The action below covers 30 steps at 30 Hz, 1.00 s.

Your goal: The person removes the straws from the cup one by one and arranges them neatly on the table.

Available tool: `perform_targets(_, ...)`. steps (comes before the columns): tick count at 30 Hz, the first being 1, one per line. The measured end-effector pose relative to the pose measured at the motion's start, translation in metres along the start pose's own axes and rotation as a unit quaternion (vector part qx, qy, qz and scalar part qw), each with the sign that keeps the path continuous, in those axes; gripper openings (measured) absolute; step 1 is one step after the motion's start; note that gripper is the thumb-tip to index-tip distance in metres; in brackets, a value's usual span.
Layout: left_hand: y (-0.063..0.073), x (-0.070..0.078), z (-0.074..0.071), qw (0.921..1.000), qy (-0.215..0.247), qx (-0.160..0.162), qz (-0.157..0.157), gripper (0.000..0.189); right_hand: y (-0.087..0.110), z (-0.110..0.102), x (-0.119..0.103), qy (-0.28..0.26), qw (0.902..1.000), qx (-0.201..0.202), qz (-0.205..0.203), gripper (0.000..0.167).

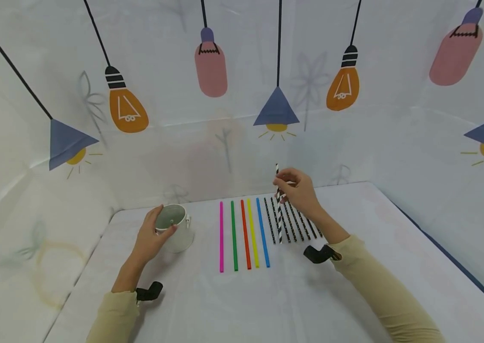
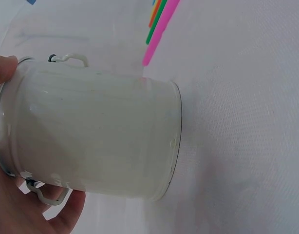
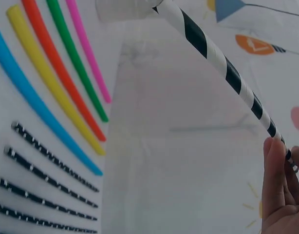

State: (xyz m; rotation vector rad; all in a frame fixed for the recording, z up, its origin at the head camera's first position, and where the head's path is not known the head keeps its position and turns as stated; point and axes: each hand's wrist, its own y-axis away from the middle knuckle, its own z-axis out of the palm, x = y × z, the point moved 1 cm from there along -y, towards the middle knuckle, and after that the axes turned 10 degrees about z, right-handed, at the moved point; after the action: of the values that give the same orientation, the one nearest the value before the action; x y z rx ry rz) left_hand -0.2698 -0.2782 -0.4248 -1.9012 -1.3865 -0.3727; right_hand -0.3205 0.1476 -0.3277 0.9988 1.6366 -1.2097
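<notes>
At the left of the table, my left hand [image 1: 146, 242] grips the rim of a white metal bucket [image 1: 182, 239]. The bucket stands upright with its mouth up and small side handles; in the left wrist view, a thumb or finger lies at either side of its rim [image 2: 3, 126]. My right hand [image 1: 303, 194] pinches a black-and-white spiral-striped straw [image 3: 222, 68] near its upper end. The straw is held nearly upright above a row of black patterned straws [image 1: 295, 228], its lower end slanting away from the fingertips in the right wrist view.
Several coloured straws lie side by side between the hands: pink [image 1: 222, 238], green [image 1: 234, 238], red [image 1: 245, 236], yellow [image 1: 252, 236] and blue [image 1: 263, 233]. A white cloth covers the table [image 1: 224, 309]. Behind rises a white curtain [image 1: 173, 157] printed with lamps.
</notes>
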Motion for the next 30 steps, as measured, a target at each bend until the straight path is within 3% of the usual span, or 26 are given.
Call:
perform_targets(3,0.0,0.0,0.0,1.0,0.001,0.0,0.0,0.081,-0.008,-0.022,0.017,0.025,0.9995,0.017,0.007,0.02)
perform_targets(8,-0.004,-0.001,-0.004,0.9999,-0.004,0.007,0.01,0.081,-0.02,-0.052,0.029,0.073,0.9953,0.032,0.055,0.03)
perform_targets(14,-0.009,0.0,-0.007,0.9999,0.0,0.009,0.01,0.081,-0.032,-0.077,0.034,0.097,0.9899,0.038,0.096,0.038)
perform_targets(18,-0.009,0.002,-0.007,0.9999,0.007,0.01,0.007,0.082,-0.039,-0.094,0.053,0.121,0.9836,0.047,0.125,0.042)
perform_targets(24,-0.002,-0.001,0.001,0.9999,0.012,0.009,0.006,0.081,-0.036,-0.109,0.081,0.164,0.9702,0.055,0.17,0.04)
perform_targets(30,0.0,-0.001,0.005,0.9997,0.004,0.019,0.013,0.079,-0.032,-0.12,0.11,0.171,0.965,0.057,0.19,0.037)
